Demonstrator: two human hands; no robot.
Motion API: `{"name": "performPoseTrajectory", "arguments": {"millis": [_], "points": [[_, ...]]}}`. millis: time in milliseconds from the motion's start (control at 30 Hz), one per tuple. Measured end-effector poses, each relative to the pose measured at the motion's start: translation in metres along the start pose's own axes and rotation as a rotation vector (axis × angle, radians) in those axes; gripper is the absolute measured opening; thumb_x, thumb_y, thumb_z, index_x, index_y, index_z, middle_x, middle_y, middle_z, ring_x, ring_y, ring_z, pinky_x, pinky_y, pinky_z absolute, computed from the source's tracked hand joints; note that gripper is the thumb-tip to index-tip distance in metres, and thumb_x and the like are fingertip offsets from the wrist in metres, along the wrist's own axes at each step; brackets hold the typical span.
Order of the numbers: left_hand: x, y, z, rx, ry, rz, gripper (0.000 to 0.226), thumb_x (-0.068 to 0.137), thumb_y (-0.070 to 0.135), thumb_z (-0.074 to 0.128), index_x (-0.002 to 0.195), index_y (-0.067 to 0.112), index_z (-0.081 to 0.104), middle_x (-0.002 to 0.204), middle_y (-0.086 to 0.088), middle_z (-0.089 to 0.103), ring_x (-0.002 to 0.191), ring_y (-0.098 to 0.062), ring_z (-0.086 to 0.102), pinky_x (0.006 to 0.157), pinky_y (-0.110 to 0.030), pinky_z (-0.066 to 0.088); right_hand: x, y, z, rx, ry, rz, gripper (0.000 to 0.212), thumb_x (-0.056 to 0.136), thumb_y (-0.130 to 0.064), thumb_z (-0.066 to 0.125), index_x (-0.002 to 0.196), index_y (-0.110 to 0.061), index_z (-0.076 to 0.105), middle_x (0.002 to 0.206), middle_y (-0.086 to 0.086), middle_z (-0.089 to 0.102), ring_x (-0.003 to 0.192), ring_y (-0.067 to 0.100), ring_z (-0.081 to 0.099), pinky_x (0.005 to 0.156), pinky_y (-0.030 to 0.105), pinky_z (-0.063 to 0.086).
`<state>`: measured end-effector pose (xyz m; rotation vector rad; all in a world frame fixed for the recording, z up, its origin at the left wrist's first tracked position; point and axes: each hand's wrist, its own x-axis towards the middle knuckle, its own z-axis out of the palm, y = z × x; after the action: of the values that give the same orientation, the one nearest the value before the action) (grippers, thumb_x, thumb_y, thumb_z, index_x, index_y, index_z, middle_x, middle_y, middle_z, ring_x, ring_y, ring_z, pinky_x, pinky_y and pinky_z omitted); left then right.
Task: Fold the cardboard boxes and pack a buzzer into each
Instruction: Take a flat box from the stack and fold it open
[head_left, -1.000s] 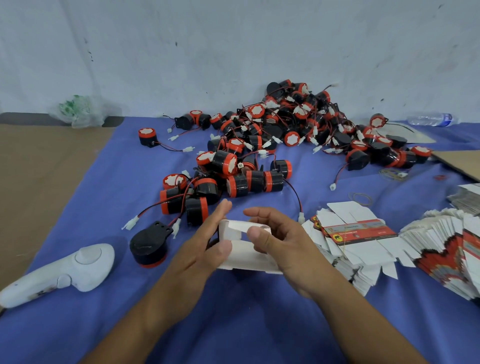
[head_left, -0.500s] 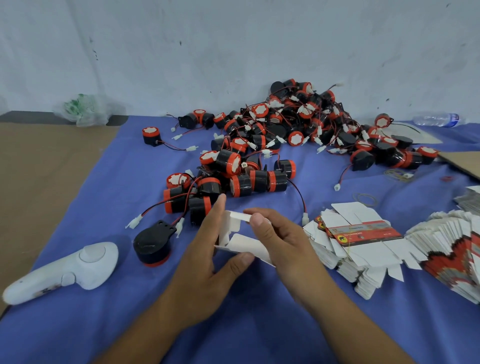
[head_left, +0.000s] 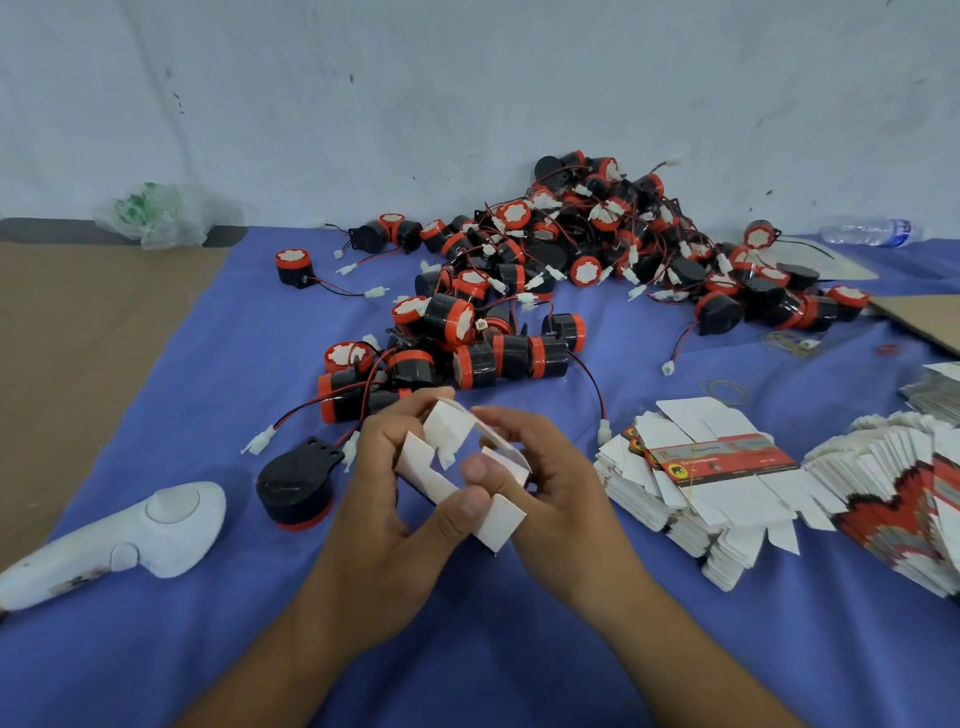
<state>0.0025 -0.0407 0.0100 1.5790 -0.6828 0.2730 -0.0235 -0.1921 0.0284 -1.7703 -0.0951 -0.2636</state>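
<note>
A small white cardboard box (head_left: 452, 457) is half opened above the blue cloth, its end flaps sticking out. My left hand (head_left: 384, 499) grips its left side, thumb pressed on a lower flap. My right hand (head_left: 540, 483) holds the right side with fingers curled over the top and thumb inside the opening. A pile of black-and-red buzzers (head_left: 571, 260) with wires lies behind the hands. One black buzzer (head_left: 296, 483) stands just left of my left hand. Flat box blanks (head_left: 701, 483) are stacked to the right.
A white handheld controller (head_left: 114, 540) lies at the near left. More fanned box blanks (head_left: 904, 483) spread at the far right. A plastic bottle (head_left: 867, 232) and a plastic bag (head_left: 156, 213) lie by the wall. Brown cardboard (head_left: 78, 338) borders the cloth (head_left: 467, 649) on the left.
The box has been turned and opened further, with its flaps now spread between both hands. My right thumb has moved into the opening.
</note>
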Motion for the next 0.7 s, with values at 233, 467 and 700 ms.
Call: {"name": "performPoseTrajectory", "arguments": {"millis": [233, 467, 700], "points": [[0.0041, -0.0022, 0.0006, 0.147, -0.042, -0.04, 0.03, 0.094, 0.038, 0.048, 0.115, 0.017, 0.054, 0.124, 0.005, 0.052, 0.117, -0.022, 0.053, 0.09, -0.025, 0.047, 0.0025, 0.007, -0.0061, 0.023, -0.053, -0.004, 0.034, 0.086, -0.049, 0.057, 0.117, -0.038, 0.066, 0.109, -0.007, 0.062, 0.09, 0.001, 0.059, 0.08, 0.017, 0.045], [0.0034, -0.004, 0.0014, 0.204, 0.079, -0.102, 0.014, 0.098, 0.026, 0.043, 0.108, 0.02, 0.052, 0.106, 0.0, 0.056, 0.096, -0.021, 0.056, 0.081, -0.035, 0.048, -0.0009, 0.0064, -0.0014, 0.098, -0.197, 0.041, 0.043, 0.088, -0.058, 0.053, 0.126, -0.042, 0.064, 0.109, -0.003, 0.061, 0.079, -0.001, 0.056, 0.067, 0.015, 0.046], [0.0061, -0.0015, -0.0023, 0.033, 0.132, -0.232, 0.031, 0.094, 0.018, 0.052, 0.118, 0.036, 0.054, 0.113, 0.012, 0.063, 0.1, -0.013, 0.063, 0.077, -0.017, 0.05, 0.0013, 0.0078, 0.0027, 0.126, -0.118, 0.045, 0.035, 0.079, -0.042, 0.07, 0.113, -0.038, 0.067, 0.107, -0.005, 0.064, 0.071, 0.0, 0.064, 0.054, 0.015, 0.05]]}}
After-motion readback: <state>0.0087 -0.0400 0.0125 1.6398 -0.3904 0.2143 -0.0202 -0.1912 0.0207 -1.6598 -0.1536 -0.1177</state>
